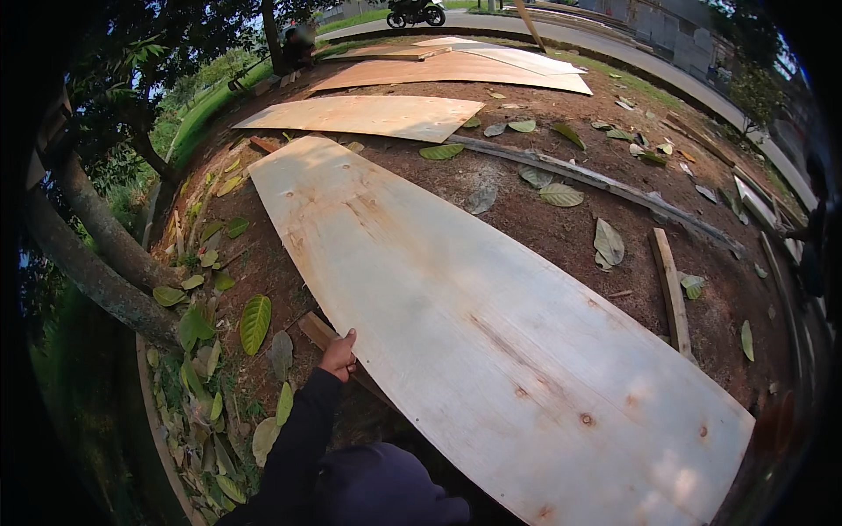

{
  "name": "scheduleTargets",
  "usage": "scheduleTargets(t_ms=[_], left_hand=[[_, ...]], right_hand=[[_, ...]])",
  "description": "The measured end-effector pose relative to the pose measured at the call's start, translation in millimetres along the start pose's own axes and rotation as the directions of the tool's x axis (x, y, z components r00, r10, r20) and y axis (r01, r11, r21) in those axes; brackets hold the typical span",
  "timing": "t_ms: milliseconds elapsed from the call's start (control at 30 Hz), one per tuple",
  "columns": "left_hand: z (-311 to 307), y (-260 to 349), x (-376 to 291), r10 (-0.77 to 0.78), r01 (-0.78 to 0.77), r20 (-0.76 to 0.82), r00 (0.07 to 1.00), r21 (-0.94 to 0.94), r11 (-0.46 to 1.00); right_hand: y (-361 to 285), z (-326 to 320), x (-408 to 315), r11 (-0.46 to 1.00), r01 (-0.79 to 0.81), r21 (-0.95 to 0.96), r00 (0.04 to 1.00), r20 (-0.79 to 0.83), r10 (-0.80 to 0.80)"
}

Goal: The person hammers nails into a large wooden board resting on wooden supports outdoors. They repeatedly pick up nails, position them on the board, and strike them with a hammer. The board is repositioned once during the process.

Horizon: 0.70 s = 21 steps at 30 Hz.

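Observation:
A long plywood sheet (454, 309) with knots and brown streaks slants across the middle of the view, from the upper left to the lower right. My left hand (339, 356) grips its near left edge, thumb on the upper face and fingers curled at the rim. Under that edge, close to the hand, a wooden batten (320, 331) shows in part; the sheet covers the rest. Small dark dots, like nail or screw heads, run along the near edge. My right hand is out of view.
Another plywood sheet (368, 115) lies beyond, with larger panels (454, 71) behind. A long timber (592, 181) and a short wooden batten (671, 292) rest on leaf-strewn soil. Tree trunks (99, 263) stand left. One person (299, 49) is at the back; a dark figure (816, 237) is at right.

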<state>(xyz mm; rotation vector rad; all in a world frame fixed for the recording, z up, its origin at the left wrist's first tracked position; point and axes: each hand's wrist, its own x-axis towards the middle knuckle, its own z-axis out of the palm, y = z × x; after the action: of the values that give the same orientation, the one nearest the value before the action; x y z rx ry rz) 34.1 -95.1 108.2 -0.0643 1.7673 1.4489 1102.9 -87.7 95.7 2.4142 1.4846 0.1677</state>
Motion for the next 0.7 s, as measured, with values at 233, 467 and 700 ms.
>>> scheduleTargets(t_ms=[233,467,700], left_hand=[[-23,19,-39,0.337,-0.332,-0.021,0.941,0.123,0.935],[-22,67,-74,0.621,-0.624,-0.068,0.781,-0.045,0.780],[1,106,-99,0.765,-0.766,-0.057,0.642,-0.079,0.637]], right_hand=[[-114,-87,-81,0.993,-0.023,-0.114,0.999,-0.043,0.018],[-139,-65,-88,0.976,-0.208,0.062,0.976,0.074,0.204],[-120,-41,-73,0.925,-0.251,0.286,0.968,0.083,0.237]])
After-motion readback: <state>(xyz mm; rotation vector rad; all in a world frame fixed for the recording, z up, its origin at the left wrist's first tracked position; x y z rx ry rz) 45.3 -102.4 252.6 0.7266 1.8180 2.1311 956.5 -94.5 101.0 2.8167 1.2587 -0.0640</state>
